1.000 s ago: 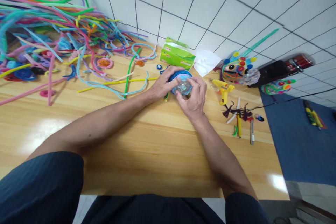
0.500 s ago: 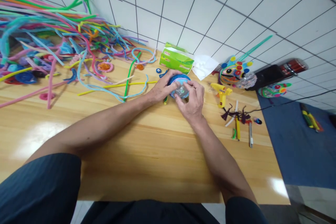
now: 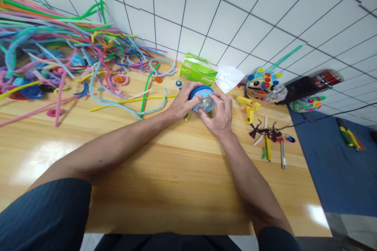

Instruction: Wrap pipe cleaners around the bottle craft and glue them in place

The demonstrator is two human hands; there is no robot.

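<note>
A round clear plastic piece point(image 3: 207, 104), likely a bottle end, is wrapped in blue and purple pipe cleaner and sits between my hands at the middle of the table. My left hand point(image 3: 185, 102) grips its left side, thumb on the near face and fingers behind the blue wrapping. On the right, my right hand point(image 3: 220, 115) holds the rim with thumb and curled fingers. Under the piece, small dark green and yellow bits partly show. A blue button-like disc point(image 3: 178, 83) lies just beyond my left hand.
A large pile of pipe cleaners point(image 3: 67, 43) covers the back left. Behind my hands stands a green tissue pack point(image 3: 198, 71). To the right are a yellow glue gun point(image 3: 249, 108), its cord, a cutter knife point(image 3: 283, 155), decorated bottles point(image 3: 263, 86) and a dark red flask point(image 3: 326, 77).
The view has tilted slightly, so the table sits a little lower. My right fingers have shifted a bit outward along the rim, uncovering more of the clear face. Both hands keep hold.
</note>
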